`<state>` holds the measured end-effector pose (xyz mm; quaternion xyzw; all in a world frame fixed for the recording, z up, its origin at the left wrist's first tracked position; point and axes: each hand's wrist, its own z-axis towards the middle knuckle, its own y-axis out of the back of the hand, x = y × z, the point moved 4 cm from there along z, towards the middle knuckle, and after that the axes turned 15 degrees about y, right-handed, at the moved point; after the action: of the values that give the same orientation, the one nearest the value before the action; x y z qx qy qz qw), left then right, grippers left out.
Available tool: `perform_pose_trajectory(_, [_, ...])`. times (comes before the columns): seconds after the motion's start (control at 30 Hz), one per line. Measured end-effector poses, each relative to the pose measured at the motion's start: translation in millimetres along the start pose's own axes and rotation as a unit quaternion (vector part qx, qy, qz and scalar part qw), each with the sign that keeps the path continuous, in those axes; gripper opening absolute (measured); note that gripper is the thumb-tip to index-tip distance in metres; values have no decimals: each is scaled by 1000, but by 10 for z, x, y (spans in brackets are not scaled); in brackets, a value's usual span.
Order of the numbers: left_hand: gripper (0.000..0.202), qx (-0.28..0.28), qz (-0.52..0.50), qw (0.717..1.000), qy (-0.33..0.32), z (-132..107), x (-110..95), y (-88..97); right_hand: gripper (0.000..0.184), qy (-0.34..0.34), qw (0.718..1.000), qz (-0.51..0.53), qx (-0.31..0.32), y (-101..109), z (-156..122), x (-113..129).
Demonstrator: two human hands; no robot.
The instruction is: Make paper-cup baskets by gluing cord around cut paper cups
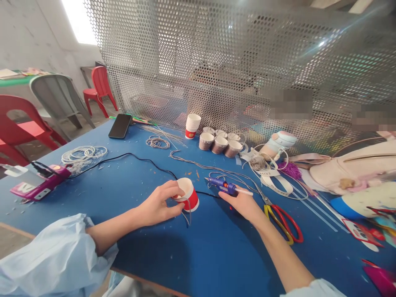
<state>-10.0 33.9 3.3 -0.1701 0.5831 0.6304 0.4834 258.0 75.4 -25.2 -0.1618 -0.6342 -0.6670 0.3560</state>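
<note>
My left hand point(161, 203) grips a red and white paper cup point(193, 201) by its rim, the thumb outside and fingers at the opening. The cup tilts a little over the blue table. A thin grey cord point(188, 219) hangs along the cup's near side, its end dangling below. To the right, my right hand point(243, 204) is closed round a blue hot glue gun point(223, 185), whose nozzle points left, towards the cup but apart from it. A whitish glue stick point(246, 191) sticks out of the gun's back. The handle is mostly hidden by my hand.
Scissors point(283, 222) lie right of my right forearm. Cord-wrapped cups point(220, 144) and stacked paper cups point(192, 126) stand near a perforated metal screen point(185, 62). A black cable point(136, 155) runs from a purple power strip point(43, 185). A phone point(120, 126) lies far left.
</note>
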Motion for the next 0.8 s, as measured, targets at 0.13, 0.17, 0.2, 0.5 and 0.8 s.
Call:
perform_pose_trajectory(0.13, [9,10,-5,1000,14,1,-9,-9,23,5,999,35,-30,-70,-21,30])
perform_pose_trajectory(0.17, [9,10,-5,1000,22,2,-8,-8,21,8,998,40,-42,-68,-40,54])
perform_pose_trajectory(0.2, [10,7,-6,1000,29,2,-5,-5,19,10,997,50,-55,-60,-67,86])
perform_pose_trajectory(0.5, [12,-36,-17,998,57,0,71,-25,13,139,983,79,-95,15,-573,689])
perform_pose_trajectory(0.8, [13,-48,-5,998,33,1,25,-53,16,327,945,1,-18,-188,-722,926])
